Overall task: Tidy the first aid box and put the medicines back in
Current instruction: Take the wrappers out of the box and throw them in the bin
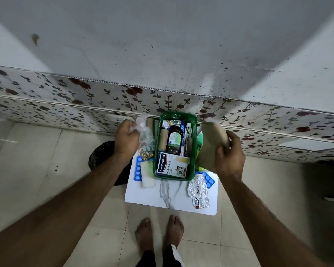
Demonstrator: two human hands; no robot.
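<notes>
A green plastic first aid box (pixel 156 166) stands on a small white marble-patterned table (pixel 172 197). Inside it lie a Hansaplast carton (pixel 172 167), a brown bottle (pixel 174 140), a beige bandage roll (pixel 163 139) and a white tube (pixel 188 132). My left hand (pixel 126 137) is left of the box, closed on a crumpled clear plastic wrapper (pixel 146 134). My right hand (pixel 228 153) holds a brown paper bag (pixel 210 143) beside the box's right wall. Blue blister strips (pixel 138 170) and a pale pad (pixel 148 173) lie left of the box. A foil strip (pixel 199 189) lies at its front right.
A dark bag (pixel 100 155) sits on the tiled floor left of the table, under my left forearm. A floral-patterned wall panel (pixel 66 105) runs behind the table. My bare feet (pixel 160 234) stand just in front of the table. More blue blisters (pixel 209 181) lie at the right.
</notes>
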